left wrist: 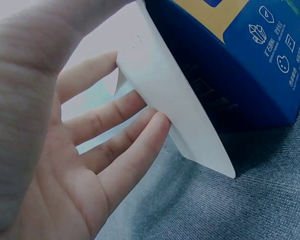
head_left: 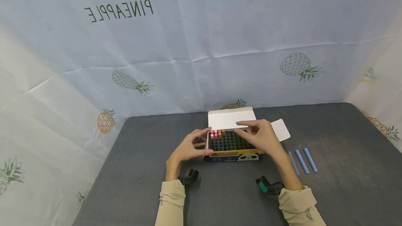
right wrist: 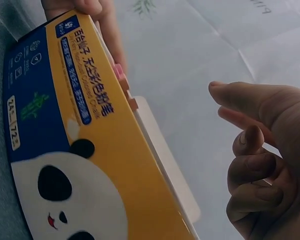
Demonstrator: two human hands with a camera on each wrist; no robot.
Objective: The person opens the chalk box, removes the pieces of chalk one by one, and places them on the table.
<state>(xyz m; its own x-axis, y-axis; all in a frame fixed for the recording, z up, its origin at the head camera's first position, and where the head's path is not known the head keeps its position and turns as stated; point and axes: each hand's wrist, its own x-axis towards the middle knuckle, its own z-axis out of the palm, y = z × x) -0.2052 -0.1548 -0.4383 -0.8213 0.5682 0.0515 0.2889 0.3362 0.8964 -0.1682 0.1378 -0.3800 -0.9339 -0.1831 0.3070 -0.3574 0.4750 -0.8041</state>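
Note:
A blue and yellow chalk box (head_left: 233, 157) with a panda on its front stands with its lid (head_left: 230, 118) tipped back. Inside is a dark holder (head_left: 233, 141) full of holes; pink and orange chalks (head_left: 216, 133) stand in its back left corner. My left hand (head_left: 188, 146) holds the box's left end, thumb at the front corner and index finger at the back one. In the left wrist view its other fingertips rest on the white side flap (left wrist: 175, 100). Over the box's right part hovers my right hand (head_left: 262, 136), empty, thumb and index finger apart, the other fingers curled in.
Three light blue sticks (head_left: 302, 162) lie side by side on the grey table (head_left: 147, 170), to the right of the box. A white right flap (head_left: 281, 130) sticks out from the box. Behind the table hangs a pale cloth (head_left: 220, 79) printed with pineapples.

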